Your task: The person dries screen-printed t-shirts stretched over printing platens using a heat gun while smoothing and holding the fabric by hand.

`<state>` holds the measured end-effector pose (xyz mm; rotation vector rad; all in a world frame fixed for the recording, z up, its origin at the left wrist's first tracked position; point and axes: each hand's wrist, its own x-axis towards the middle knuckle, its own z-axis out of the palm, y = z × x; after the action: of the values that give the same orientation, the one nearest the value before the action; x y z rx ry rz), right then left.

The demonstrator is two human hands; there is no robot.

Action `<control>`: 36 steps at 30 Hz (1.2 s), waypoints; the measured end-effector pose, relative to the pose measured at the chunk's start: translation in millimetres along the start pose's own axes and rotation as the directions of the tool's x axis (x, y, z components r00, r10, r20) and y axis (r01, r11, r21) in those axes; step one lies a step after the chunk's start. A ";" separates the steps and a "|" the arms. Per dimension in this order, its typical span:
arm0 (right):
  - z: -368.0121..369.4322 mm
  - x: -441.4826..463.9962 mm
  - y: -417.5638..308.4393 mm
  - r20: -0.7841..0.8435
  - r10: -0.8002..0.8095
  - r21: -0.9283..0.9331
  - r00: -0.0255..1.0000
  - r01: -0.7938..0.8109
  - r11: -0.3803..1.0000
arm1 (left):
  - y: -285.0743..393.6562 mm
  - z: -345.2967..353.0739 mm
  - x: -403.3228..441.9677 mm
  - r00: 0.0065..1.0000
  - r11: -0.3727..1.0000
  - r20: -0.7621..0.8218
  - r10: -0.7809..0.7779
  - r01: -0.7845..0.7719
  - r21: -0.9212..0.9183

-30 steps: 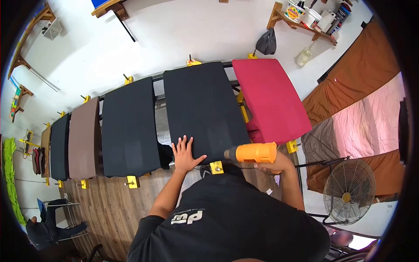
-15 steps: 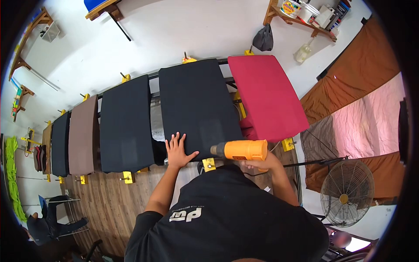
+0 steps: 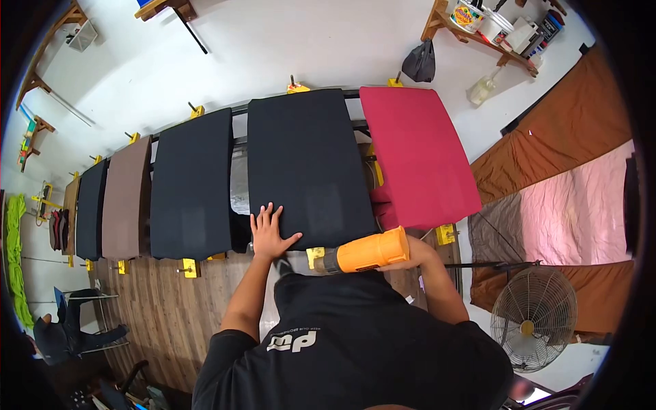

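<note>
My left hand (image 3: 271,234) lies flat with fingers spread on the near left corner of a black garment (image 3: 304,157), which is stretched smooth over a flat board. A slightly lighter rectangular patch shows near the garment's lower edge. In my right hand (image 3: 415,255) is an orange heat gun (image 3: 372,251), and its body hides most of my fingers. The gun's dark nozzle points left and sits just below the board's near edge, beside a yellow bracket (image 3: 316,257).
A red garment (image 3: 420,157) covers the board to the right. More boards with dark (image 3: 193,184) and brown (image 3: 127,198) fabric line up leftward. A large fan (image 3: 535,318) stands at lower right; a person (image 3: 58,335) is at lower left.
The heat gun has moved down and slightly left, from over the garment's lower edge to just below it, and now tilts. My left hand stays on the same corner. The view has shifted slightly.
</note>
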<state>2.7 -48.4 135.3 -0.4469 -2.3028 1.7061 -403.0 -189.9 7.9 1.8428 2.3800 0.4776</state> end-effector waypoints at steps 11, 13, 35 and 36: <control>57.1 65.9 -54.3 -0.123 0.012 -0.252 0.992 -0.043 0.967 | -48.4 -14.4 18.0 0.962 0.958 -0.040 0.269 -0.272 -0.093; 62.6 93.0 -108.4 -0.040 0.183 -0.107 0.982 -0.186 0.977 | -68.6 -19.8 23.6 0.934 0.913 -0.086 0.348 -0.358 -0.196; 53.8 113.8 -96.7 -0.605 0.531 -0.470 0.593 -0.805 0.362 | -78.5 -16.4 20.8 0.949 0.870 -0.140 0.284 -0.316 -0.379; 52.3 102.1 -88.5 -0.536 0.454 -0.441 0.712 -0.695 0.568 | -76.2 -17.0 19.8 0.953 0.876 -0.137 0.270 -0.302 -0.375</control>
<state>-119.8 -79.7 206.0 -1.6921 -2.5020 0.8150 -483.4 -191.1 3.4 2.0085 1.8680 0.9942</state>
